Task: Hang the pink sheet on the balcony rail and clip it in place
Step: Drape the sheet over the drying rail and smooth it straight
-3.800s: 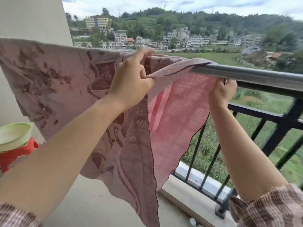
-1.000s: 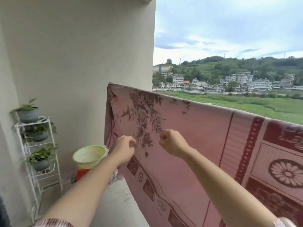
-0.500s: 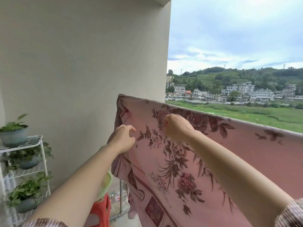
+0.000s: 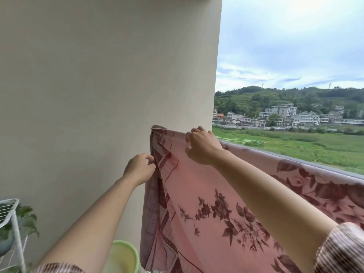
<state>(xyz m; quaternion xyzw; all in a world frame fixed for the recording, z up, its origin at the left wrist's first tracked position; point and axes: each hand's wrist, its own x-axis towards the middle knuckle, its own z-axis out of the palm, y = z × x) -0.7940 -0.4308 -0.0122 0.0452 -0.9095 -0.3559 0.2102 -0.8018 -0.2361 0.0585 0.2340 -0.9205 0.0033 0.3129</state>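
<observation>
head view: pink sheet (image 4: pixel 197 194) is draped over the balcony rail (image 4: pixel 325 168) and hangs down on your side, its end corner bunched right by the wall (image 4: pixel 98 95). your left hand (image 4: pixel 140 168) pinches the sheet's side edge just below rail height, thumb & fingers closed on the cloth. your right hand (image 4: pixel 201 146) sits on top of the fold at the rail, fingers curled over the cloth & gripping it. the rail shows only as a grey strip further right; under your hands it's covered.

step in hand, imo: squaring up & flattening this end corner. hanging is about done, clipping not begun. no clip in view, not in either hand, none seen by the green basin (image 4: pixel 124 257) low down.

nxt move calls for: draw the bunched edge flat toward the wall w/ the left hand and hold the fold on the rail w/ the right hand. then free one hand for a clip w/o letting the corner slide off.
</observation>
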